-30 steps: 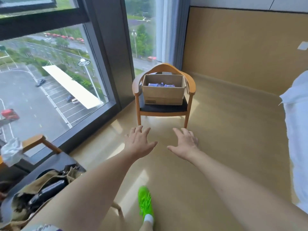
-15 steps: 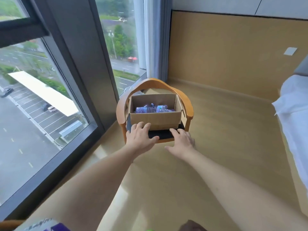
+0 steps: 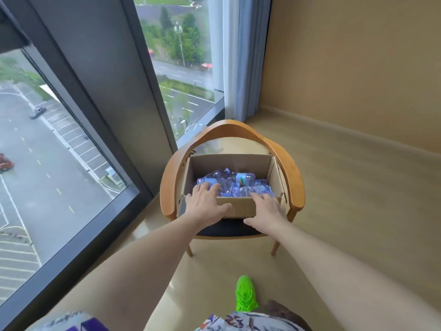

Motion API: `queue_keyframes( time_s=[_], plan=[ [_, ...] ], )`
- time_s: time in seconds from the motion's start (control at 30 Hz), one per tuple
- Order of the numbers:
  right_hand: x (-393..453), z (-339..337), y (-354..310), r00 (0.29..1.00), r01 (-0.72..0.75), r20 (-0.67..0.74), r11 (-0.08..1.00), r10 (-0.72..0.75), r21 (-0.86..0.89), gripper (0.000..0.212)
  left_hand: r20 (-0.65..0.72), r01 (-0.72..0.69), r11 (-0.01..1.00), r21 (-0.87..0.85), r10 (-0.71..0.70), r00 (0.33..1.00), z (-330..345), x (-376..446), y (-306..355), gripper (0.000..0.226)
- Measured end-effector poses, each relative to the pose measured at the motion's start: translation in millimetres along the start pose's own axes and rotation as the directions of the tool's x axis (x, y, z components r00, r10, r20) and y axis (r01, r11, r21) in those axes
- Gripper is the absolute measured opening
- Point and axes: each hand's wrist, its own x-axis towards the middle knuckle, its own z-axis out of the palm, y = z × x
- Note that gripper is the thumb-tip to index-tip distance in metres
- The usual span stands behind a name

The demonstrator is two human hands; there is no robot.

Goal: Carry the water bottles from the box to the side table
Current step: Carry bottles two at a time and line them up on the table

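Setting: I stood before a wooden armchair at the centre of the frame, beside a tall window filling the left half; my green shoe showed at the bottom centre.
Box: An open cardboard box sat on the chair's dark seat, flaps down at the sides.
Bottles: Small clear water bottles with blue labels and caps lay jumbled on their sides inside the box.
Left hand: My left hand reached over the box's near rim, fingers spread and fairly straight, tips at the leftmost bottles, gripping nothing.
Right hand: My right hand lay flat over the near rim toward the right, fingers straight, holding nothing.
Side table: Not in view.
Handling: I judged each bottle light, smooth and possibly slippery, with thin walls that give under a squeeze; the firmer spots to hold looked to be around the middle or by the cap.
Progress: No bottle was lifted yet.
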Motion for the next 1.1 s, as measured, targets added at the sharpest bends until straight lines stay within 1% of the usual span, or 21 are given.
queue_keyframes(
  time_s=[0.17, 0.27, 0.37, 0.43, 0.6, 0.7, 0.8, 0.97, 1.1],
  plan=[
    [77, -13, 20, 0.996, 0.002, 0.092, 1.0, 0.0, -0.025, 0.081, 0.037, 0.064, 0.998, -0.005, -0.064, 0.997, 1, 69, 10, 0.076],
    [108, -14, 28, 0.988, -0.016, 0.154, 1.0, 0.019, -0.019, 0.076, 0.106, 0.084, 0.996, 0.009, -0.084, 0.991, 9, 100, 12, 0.077],
    [137, -10, 35, 0.976, -0.03, 0.213, 0.999, 0.033, -0.016, 0.064, 0.167, 0.105, 0.994, 0.027, -0.109, 0.98, 20, 133, 9, 0.077],
    [156, -5, 38, 0.968, -0.035, 0.247, 0.999, 0.038, -0.018, 0.066, 0.196, 0.111, 0.993, 0.038, -0.117, 0.974, 28, 157, 7, 0.076],
    [200, 11, 38, 0.942, -0.065, 0.327, 0.997, 0.076, -0.043, 0.068, 0.286, 0.072, 0.995, 0.073, -0.09, 0.954, 55, 212, 7, 0.07],
    [222, 24, 34, 0.9, -0.067, 0.424, 0.994, 0.097, -0.085, 0.071, 0.338, 0.037, 0.994, 0.102, -0.069, 0.939, 73, 238, 4, 0.069],
    [237, 36, 32, 0.853, -0.04, 0.51, 0.989, 0.106, -0.14, 0.073, 0.387, -0.006, 0.989, 0.147, -0.052, 0.92, 89, 256, -2, 0.074],
    [254, 52, 29, 0.822, 0.044, 0.566, 0.986, 0.056, -0.161, 0.066, 0.486, -0.038, 0.98, 0.193, -0.062, 0.872, 108, 275, -21, 0.081],
    [262, 59, 26, 0.817, 0.051, 0.576, 0.988, 0.043, -0.145, 0.053, 0.54, -0.105, 0.959, 0.263, -0.056, 0.84, 116, 286, -36, 0.086]
  ],
)
